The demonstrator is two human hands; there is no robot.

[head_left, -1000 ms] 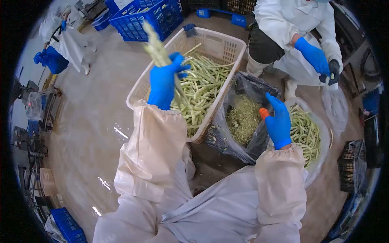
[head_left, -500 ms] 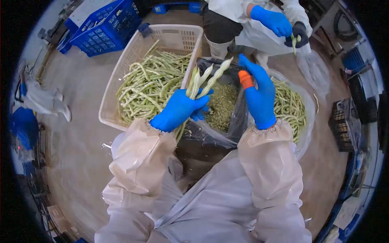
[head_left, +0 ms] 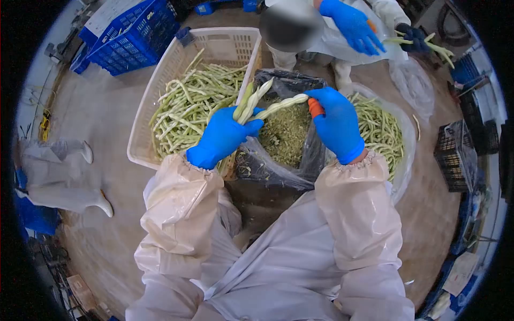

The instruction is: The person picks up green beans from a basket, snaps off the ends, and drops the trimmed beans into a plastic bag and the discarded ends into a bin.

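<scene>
Your blue-gloved left hand (head_left: 222, 138) fists a bunch of pale green bean pods (head_left: 247, 105) centre frame; your right hand (head_left: 337, 127) pinches one pod's tip above the black plastic bag (head_left: 273, 171). Pods look light, bendy, snappable; grip mid-bundle.

A glossy beige floor (head_left: 101, 123) holds blue crates (head_left: 128, 37) far left, a black crate (head_left: 454, 158) right.

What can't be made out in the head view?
Lower ends of the bean pods: hidden inside the left hand.
Whether the right hand pinches a pod tip: its fingers cover the contact.
The orange thumb cap: too small to show any blade.
Bottom of the black bag: buried under trimmings.
</scene>
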